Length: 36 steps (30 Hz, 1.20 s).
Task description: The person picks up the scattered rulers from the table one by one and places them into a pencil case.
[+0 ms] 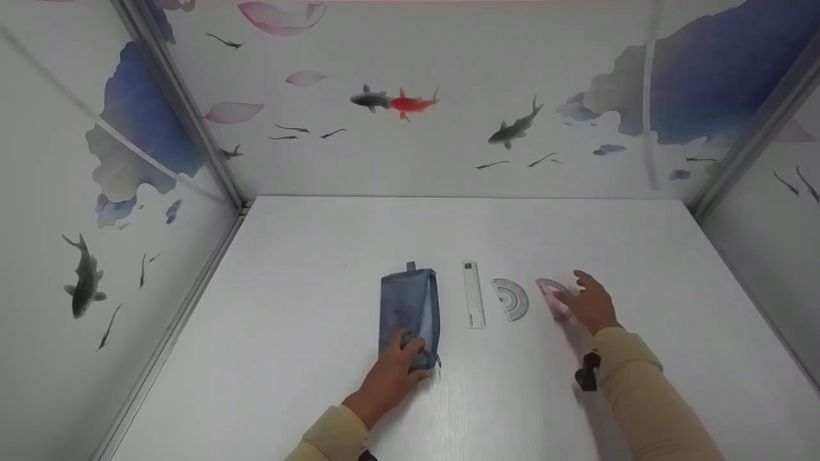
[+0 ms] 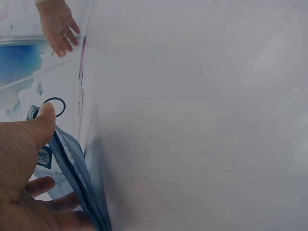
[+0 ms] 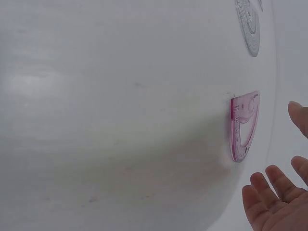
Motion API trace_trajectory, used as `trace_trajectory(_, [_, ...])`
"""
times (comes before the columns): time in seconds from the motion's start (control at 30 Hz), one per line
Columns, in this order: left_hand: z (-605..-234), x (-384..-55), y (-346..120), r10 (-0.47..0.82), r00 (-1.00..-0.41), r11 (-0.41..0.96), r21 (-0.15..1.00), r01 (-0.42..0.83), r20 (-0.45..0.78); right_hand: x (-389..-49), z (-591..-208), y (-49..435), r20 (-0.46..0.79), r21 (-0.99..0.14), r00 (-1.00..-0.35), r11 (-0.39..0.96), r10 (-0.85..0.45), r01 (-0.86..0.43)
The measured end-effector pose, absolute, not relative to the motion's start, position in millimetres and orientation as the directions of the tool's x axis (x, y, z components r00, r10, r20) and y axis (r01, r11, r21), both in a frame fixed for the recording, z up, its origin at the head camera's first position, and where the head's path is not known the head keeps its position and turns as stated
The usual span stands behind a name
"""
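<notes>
One left hand (image 1: 387,378) at near end of blue pouch (image 1: 400,298), thumb and bent fingers lightly gripping it. Just right of pouch: clear ruler (image 1: 474,301). Farther right of pouch: clear protractor (image 1: 519,301), then pink protractor (image 3: 244,110). Farthest right of pouch: right hand (image 1: 592,307), fingers spread, holding nothing. Step in hand, apparently: reach toward pink protractor, pouch steadied. Next move likely calls for lowering right fingertips, pinching thin edge.

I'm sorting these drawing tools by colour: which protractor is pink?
The pink protractor is the one nearest the right hand; the other protractor, between it and the ruler, is colourless.
</notes>
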<state>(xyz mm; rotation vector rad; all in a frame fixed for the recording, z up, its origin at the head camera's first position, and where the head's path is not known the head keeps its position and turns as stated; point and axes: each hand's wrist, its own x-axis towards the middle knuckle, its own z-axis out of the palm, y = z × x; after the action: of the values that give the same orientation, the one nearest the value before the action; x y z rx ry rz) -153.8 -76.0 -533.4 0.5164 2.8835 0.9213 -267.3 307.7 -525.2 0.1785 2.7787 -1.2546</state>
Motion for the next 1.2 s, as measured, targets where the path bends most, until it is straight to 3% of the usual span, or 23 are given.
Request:
trace_trajectory(0.33, [-533.8,-153.2,-76.1,0.337,-0.941,0.761,0.576,0.299,0.043,-269.8,-524.7,308.8,-0.216,-0.77,-0.974,0.602,0.065,0.211])
trace_trajectory(0.7, [-535.3,-154.3,-75.3,0.328,-0.944,0.769,0.572,0.286,0.032,-275.7,-534.6,310.1,-0.231,-0.767,-0.969,0.596,0.088,0.237])
trace_trajectory(1.2, [-534.3,-153.1,-75.7,0.329,-0.944,0.771,0.569,0.286,0.028,-280.3,-552.5,303.0,-0.121,-0.634,-0.983,0.751,0.136,0.182])
